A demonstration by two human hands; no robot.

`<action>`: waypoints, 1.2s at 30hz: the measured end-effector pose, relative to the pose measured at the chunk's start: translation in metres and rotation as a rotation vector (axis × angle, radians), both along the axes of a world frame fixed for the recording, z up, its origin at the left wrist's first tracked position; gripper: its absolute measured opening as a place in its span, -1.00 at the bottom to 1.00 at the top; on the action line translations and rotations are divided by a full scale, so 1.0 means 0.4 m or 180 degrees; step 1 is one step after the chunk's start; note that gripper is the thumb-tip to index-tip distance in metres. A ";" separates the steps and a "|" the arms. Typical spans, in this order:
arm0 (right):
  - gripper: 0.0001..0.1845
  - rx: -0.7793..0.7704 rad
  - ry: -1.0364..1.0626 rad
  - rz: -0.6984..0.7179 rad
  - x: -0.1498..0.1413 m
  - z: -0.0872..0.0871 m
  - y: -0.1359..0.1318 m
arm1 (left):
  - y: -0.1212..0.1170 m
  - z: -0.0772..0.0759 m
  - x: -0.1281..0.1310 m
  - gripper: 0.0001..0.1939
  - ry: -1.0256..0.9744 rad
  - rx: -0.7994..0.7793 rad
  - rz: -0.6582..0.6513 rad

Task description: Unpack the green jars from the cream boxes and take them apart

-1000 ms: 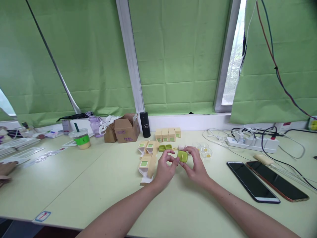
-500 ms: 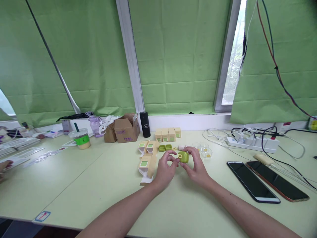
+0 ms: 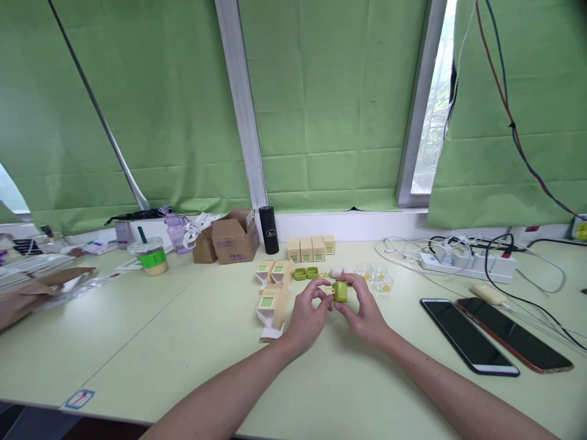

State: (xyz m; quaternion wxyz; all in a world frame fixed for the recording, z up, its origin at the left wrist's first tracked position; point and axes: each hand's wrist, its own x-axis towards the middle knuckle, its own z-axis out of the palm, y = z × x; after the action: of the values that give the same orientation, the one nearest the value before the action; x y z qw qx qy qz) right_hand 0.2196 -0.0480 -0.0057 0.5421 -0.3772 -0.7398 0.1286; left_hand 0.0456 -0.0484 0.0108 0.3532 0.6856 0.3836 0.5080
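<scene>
Just below and right of the frame's centre, a small green case (image 3: pixel 340 292) is gripped in the right hand (image 3: pixel 368 313). The left hand (image 3: pixel 307 315) is held at the case's left side, its grip impossible to tell. Phones (image 3: pixel 470 336) are seen on the worktop (image 3: pixel 197 366), lower right.

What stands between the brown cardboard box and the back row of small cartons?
A black cylindrical bottle stands between them, as the head view shows.

An office-like workroom: a long tabletop (image 3: pixel 137 342) beneath the hands (image 3: pixel 308 315), a power strip (image 3: pixel 499 267) to their right, green blinds (image 3: pixel 339 104) beyond them.
</scene>
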 end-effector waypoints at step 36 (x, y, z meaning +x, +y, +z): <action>-0.60 0.0020 -0.0096 0.0297 0.005 -0.001 0.000 | 0.010 -0.004 -0.005 -0.87 0.0101 0.0109 0.0198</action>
State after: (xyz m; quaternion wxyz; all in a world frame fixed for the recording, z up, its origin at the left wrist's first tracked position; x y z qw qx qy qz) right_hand 0.2217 -0.0481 -0.0060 0.5255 -0.3425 -0.7651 0.1457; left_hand 0.0437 -0.0446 0.0093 0.3192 0.6873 0.4015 0.5143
